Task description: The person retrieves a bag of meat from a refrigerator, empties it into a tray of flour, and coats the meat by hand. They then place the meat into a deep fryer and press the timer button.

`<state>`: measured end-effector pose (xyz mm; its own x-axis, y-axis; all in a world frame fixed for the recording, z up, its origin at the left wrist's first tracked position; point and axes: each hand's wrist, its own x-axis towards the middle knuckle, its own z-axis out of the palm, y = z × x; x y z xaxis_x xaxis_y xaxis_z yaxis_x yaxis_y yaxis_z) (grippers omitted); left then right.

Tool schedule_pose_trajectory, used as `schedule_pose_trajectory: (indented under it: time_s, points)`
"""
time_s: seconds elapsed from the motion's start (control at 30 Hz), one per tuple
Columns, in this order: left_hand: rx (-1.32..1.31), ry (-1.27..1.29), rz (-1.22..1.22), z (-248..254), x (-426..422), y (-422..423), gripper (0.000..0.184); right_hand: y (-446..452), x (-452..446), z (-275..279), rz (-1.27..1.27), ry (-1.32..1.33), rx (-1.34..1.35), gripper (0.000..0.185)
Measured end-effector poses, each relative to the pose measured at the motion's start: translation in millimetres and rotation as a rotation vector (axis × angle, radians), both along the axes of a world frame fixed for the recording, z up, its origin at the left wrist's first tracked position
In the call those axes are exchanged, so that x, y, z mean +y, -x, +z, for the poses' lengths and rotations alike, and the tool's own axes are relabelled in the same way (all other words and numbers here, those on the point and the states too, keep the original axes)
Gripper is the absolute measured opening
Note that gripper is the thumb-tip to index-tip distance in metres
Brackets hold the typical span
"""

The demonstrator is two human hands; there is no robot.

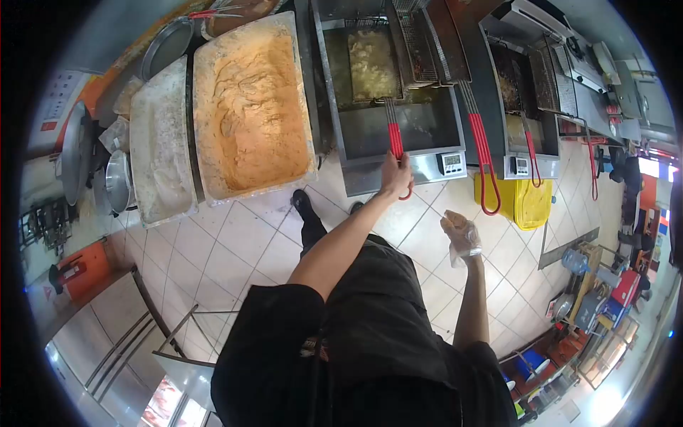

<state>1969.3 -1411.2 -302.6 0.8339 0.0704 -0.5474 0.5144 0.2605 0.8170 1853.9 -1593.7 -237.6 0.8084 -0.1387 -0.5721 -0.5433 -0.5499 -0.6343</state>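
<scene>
Right ahead of you: rectangular stainless-steel fryer (365, 179), oil (428, 127) inside, rectangular wire basket (350, 70) in it with pale food (372, 57). Your clear-gloved right hand (462, 238) is apart, grip unclear; your bare left hand (395, 174) wraps the basket's red-coated handle (395, 136).

Your left grip (395, 174) is wrapped round the red basket handle (395, 136), which bars any sideways pass along the front of the near fryer (361, 176). To its right, a timer (452, 164) takes up part of the front ledge, and long red handles (477, 132) jut out over the floor (427, 235), overlapping the yellow bin (530, 206) in view. Your right grip (462, 236) has open room above the tiles between your body and those handles. On your left, you can pass over the orange-filled tub (308, 142).
</scene>
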Motion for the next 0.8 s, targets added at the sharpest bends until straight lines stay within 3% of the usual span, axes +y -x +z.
schedule_pose_trajectory:
  time_s: [0.17, 0.23, 0.3, 0.37, 0.47, 0.53, 0.7, 0.73, 0.77, 0.8]
  points:
    - [0.005, 0.086, -0.047, -16, 32, 20, 0.019, 10, -4, -7, -0.050, -0.091, -0.068, 0.042]
    - [-0.046, -0.045, -0.087, -18, 29, 18, 0.019, 14, -1, -1, -0.041, -0.051, -0.064, 0.043]
    - [-0.060, -0.052, -0.066, -18, 7, 11, 0.019, 13, -1, 1, -0.084, -0.047, 0.104, 0.044]
    - [-0.071, -0.118, -0.111, -18, -6, 7, 0.018, 16, 0, -12, -0.028, -0.032, 0.034, 0.044]
    - [-0.003, 0.015, -0.081, 5, 18, 9, 0.018, 20, 1, -26, 0.007, -0.010, -0.039, 0.042]
    - [0.025, 0.160, -0.054, 0, 37, 12, 0.020, 11, 16, -21, 0.034, -0.032, -0.042, 0.041]
    - [0.052, 0.090, -0.096, -5, 33, 10, 0.024, -15, 49, -5, 0.088, 0.023, -0.159, 0.034]
    - [0.065, 0.089, -0.065, -14, 39, 16, 0.024, -23, 72, 18, -0.037, -0.055, -0.170, 0.030]
    - [-0.067, -0.157, -0.139, -28, 45, 21, 0.028, -33, 87, 26, -0.013, -0.054, -0.161, 0.030]
    - [-0.193, -0.403, -0.217, -37, 50, 25, 0.032, -44, 101, 32, 0.084, 0.052, -0.365, 0.028]
